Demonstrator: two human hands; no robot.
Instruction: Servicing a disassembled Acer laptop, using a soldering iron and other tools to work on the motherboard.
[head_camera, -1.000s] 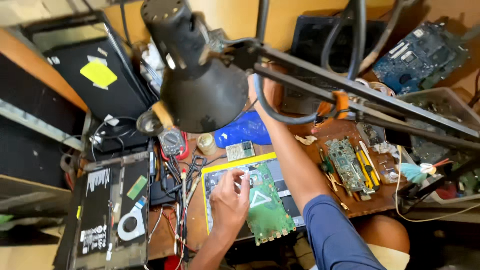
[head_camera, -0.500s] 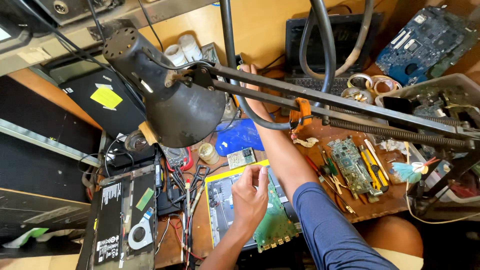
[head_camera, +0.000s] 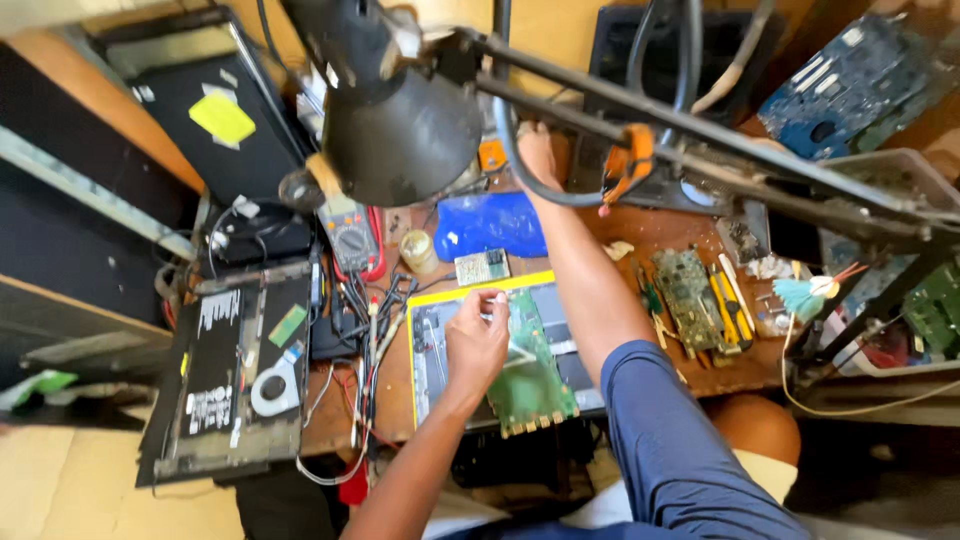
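A brown wooden bench (head_camera: 690, 225) carries the work. Directly on it lie a yellow-edged mat (head_camera: 432, 345), a blue pouch (head_camera: 487, 224), a small round jar (head_camera: 418, 252), a multimeter (head_camera: 350, 237), a bundle of cables (head_camera: 365, 340), a green circuit board (head_camera: 688, 296), yellow-handled tools (head_camera: 728, 300) and an opened dark laptop base (head_camera: 240, 365) at the left edge.

head cam | above, looking steeply down | workbench (head_camera: 690, 235) near | single view

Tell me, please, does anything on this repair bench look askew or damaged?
The green circuit board under the left hand lies tilted, overhanging the bench edge. At far left, an opened laptop base also juts past the edge.
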